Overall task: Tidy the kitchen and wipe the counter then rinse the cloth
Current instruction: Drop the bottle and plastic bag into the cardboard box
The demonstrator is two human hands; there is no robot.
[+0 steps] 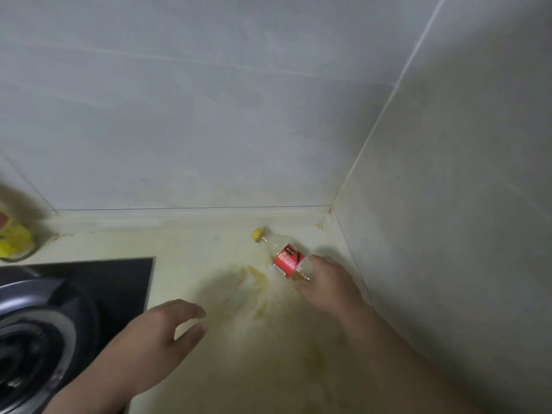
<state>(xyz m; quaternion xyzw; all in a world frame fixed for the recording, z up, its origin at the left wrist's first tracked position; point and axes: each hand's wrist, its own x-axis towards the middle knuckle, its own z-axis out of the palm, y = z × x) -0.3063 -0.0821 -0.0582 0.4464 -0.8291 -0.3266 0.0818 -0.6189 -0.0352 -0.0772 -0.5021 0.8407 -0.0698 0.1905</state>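
A small clear plastic bottle (283,256) with a yellow cap and a red label lies on its side on the pale counter (194,243), near the back right corner. My right hand (327,282) is at the bottle's base, its fingers touching or closing round the lower end; motion blur hides how firm the hold is. My left hand (162,330) hovers over the counter to the left, fingers spread and relaxed, holding nothing. A yellowish spill (258,294) stains the counter between the hands and below the bottle. No cloth is in view.
A black glass hob with a round burner (38,330) fills the lower left. A blurred container with yellow and red parts (12,237) stands at the far left against the wall. Tiled walls (239,115) close the counter at the back and right.
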